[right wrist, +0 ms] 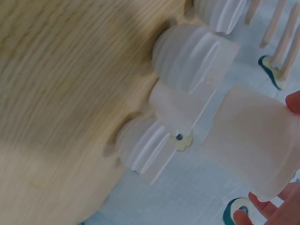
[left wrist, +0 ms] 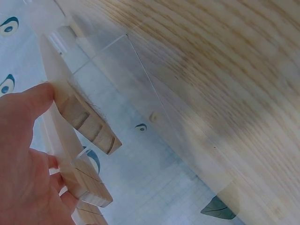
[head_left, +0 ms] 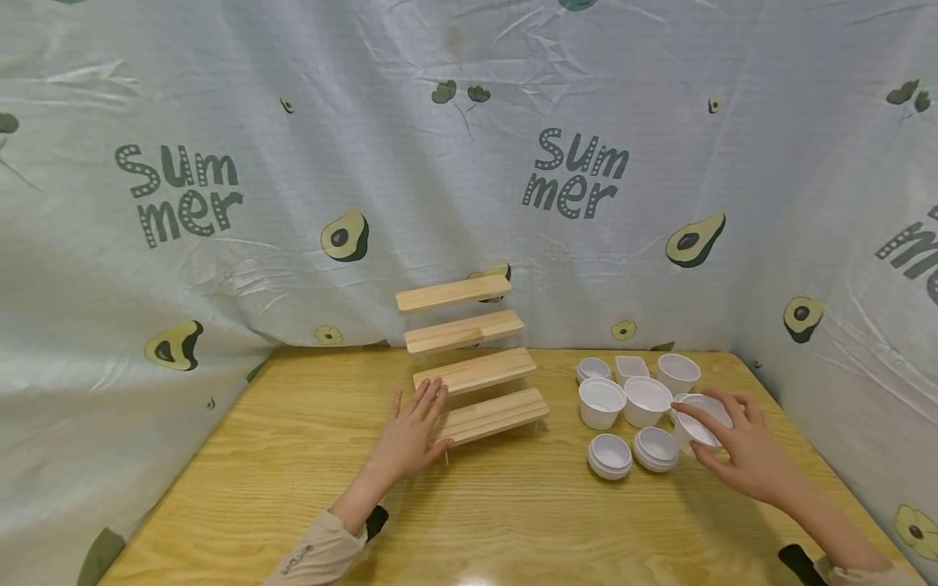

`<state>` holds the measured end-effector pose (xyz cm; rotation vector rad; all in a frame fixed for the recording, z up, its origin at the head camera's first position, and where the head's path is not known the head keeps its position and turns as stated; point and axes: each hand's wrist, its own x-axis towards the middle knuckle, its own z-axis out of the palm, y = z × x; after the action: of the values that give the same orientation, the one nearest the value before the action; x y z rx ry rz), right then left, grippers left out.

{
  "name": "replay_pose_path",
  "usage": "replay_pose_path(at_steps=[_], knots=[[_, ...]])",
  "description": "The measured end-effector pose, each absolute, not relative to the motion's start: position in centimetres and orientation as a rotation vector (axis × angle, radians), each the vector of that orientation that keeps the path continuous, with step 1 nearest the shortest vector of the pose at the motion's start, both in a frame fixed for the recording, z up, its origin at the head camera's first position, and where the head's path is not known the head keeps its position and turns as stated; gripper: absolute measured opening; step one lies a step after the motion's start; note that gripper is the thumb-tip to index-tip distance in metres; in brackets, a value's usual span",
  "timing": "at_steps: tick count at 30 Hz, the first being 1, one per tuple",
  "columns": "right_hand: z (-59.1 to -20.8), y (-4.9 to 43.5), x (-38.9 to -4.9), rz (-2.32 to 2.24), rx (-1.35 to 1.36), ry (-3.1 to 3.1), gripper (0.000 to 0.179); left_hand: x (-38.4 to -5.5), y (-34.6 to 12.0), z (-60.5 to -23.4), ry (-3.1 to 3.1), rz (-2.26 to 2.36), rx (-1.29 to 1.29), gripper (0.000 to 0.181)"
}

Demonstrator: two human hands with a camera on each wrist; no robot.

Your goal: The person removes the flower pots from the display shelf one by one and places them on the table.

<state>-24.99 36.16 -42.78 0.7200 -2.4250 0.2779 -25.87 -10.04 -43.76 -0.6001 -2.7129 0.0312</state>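
Note:
A white, square-sided plastic container [right wrist: 253, 140] is gripped by my right hand [head_left: 755, 456], thumb on one side and fingers on the other. It is held above the table, beside a group of white containers. My left hand [head_left: 406, 431] rests against the left end of a stepped wooden shelf stand [head_left: 487, 417]. Its thumb touches the lowest board [left wrist: 89, 122], and the fingers lie along the end of the board above [left wrist: 84, 183]. In the head view these fingers are spread and nearly straight.
Several white containers stand at the table's right: round tubs [head_left: 601, 404], a squarish one [head_left: 631, 368] and low ribbed bowls [head_left: 610, 457]. The shelf has clear supports under its boards. A printed cloth [head_left: 454, 179] hangs behind and beside the wooden table [head_left: 293, 456].

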Motion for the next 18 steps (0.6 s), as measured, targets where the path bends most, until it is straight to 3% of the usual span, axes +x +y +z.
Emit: replay_pose_path(at_steps=[18], knots=[[-45.2,38.8,-26.0,0.178,0.679,-2.468,0.056,-25.9,-10.1,-44.0,-2.695,0.013,-0.614,0.076]])
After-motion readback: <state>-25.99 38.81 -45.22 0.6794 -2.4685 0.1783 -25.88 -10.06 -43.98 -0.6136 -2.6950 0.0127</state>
